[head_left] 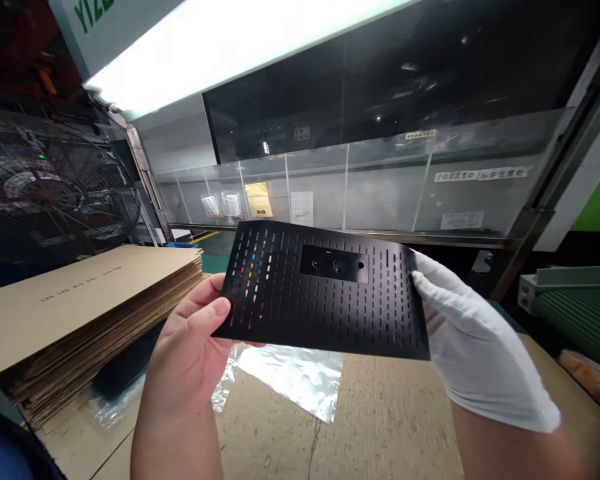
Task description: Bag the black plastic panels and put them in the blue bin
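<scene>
A black slotted panel (pixel 290 300) with a smooth rectangular plate near its upper middle is held up in front of me, above the work surface. My bare left hand (pixel 197 330) grips its left end, thumb on the face and fingers behind. On the right, my right hand (pixel 467 327), in a white glove, holds the other end with its fingertips at the upper corner. Small coloured spots show through the slots at the panel's left. Beneath it, a clear plastic bag (pixel 300 380) lies on the brown surface (pixel 380 420).
Stacked cardboard sheets (pixel 80 287) stand at the left, beside a large fan (pixel 45 187). A dark item in clear plastic (pixel 123 373) lies near the stack. Clear pockets (pixel 315 187) with papers run along the back. A green ribbed belt (pixel 575 293) is at the right.
</scene>
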`<state>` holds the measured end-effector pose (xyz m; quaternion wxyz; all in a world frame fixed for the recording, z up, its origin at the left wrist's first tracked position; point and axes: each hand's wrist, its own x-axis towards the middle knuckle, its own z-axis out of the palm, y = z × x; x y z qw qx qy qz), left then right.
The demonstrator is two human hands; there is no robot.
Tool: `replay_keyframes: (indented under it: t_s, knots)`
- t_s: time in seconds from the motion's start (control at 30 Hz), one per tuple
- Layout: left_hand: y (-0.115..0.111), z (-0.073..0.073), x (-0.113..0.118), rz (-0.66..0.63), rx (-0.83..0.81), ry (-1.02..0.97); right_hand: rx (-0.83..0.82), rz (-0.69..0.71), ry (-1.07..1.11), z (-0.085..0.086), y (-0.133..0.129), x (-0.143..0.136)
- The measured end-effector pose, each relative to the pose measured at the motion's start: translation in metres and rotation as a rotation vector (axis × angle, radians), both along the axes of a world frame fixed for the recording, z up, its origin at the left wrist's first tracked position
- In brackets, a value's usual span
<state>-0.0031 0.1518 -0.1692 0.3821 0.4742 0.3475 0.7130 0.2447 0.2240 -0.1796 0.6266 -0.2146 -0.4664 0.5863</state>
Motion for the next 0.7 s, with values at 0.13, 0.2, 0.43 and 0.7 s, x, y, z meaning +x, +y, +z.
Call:
replay_keyframes:
  t_s: [0.13, 0.2, 0.43, 0.7]
  knots:
    - [0.0005, 0.0011, 0.0021, 0.013, 0.022, -0.050, -0.028, 0.032, 0.036, 0.0003, -0.0023, 0.0000]
    - [0.0013, 0.0017, 0.0025, -0.004, 0.020, -0.060, -0.028, 0.059, 0.056, -0.0011, -0.0018, 0.0007]
    - [0.0019, 0.0015, -0.0018, -0.114, 0.013, -0.059, -0.032, 0.054, 0.073, 0.0012, -0.0026, -0.0021]
    - [0.0007, 0.0015, -0.0039, -0.086, -0.017, -0.068, -0.080, 0.120, 0.069, 0.0063, -0.0082, -0.0044]
